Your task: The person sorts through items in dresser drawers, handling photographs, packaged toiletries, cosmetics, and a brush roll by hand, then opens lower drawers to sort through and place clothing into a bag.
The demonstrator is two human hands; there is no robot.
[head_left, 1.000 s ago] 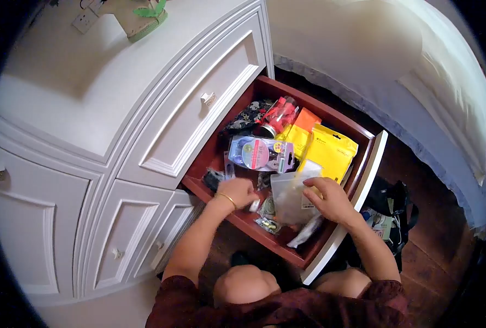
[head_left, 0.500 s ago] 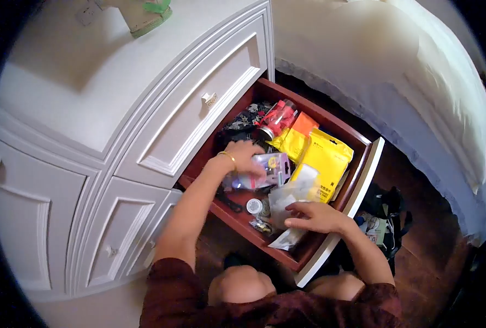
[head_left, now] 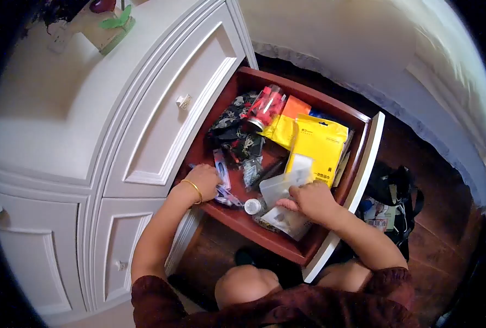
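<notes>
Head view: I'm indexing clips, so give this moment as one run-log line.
left grip: on purplish package | right grip: at translucent bag | drawer: open | large yellow pack: inside

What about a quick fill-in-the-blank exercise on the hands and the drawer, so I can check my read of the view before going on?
1. The gold bangle is on the person's ____ wrist.
2. The hand at the translucent bag is the person's ____ one.
3. The large packet with dark print is mainly ____ in colour.
4. The pulled-out drawer has reddish-brown inner walls, while its front panel is ____.

Missing words: left; right; yellow; white.
</notes>
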